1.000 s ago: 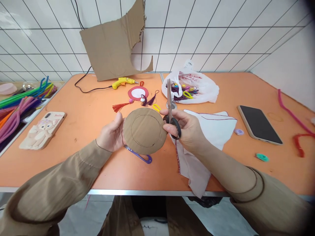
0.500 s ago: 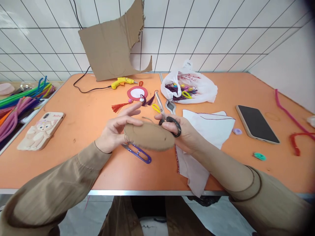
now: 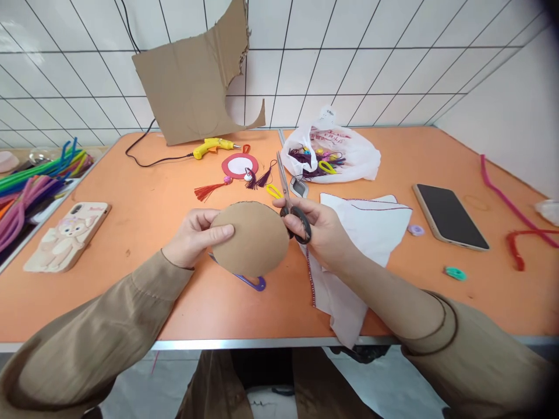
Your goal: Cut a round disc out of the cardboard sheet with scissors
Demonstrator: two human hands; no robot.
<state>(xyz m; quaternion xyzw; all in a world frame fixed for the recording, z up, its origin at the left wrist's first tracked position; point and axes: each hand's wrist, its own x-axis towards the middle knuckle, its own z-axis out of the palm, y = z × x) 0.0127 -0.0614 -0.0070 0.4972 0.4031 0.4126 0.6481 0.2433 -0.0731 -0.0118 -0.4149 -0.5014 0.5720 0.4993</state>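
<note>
A round piece of brown cardboard [image 3: 251, 238] is pinched at its left edge by my left hand [image 3: 198, 235], the thumb on its face. My right hand [image 3: 321, 230] is closed on black-handled scissors [image 3: 283, 183], whose blades point away from me, just right of the disc. Beneath the disc lies a purple thread snipper [image 3: 255, 283], partly covered. Beyond my hands lies a red-rimmed round piece with a white centre [image 3: 240, 166], with tassels beside it. A white cloth [image 3: 371, 224] with dark red edging lies by my right hand and partly under my right forearm.
A large cut cardboard sheet [image 3: 187, 87] leans on the tiled wall, near a yellow glue gun [image 3: 213, 146]. A plastic bag [image 3: 362, 154] holds tassels. One phone [image 3: 449, 215] lies right, a cartoon-cased phone [image 3: 70, 235] left, near colourful pipe cleaners [image 3: 26, 203].
The cardboard disc has been tilted up to show its flat face, and my left thumb now lies across it. My right hand has kept the scissors. The camera view has shifted slightly.
</note>
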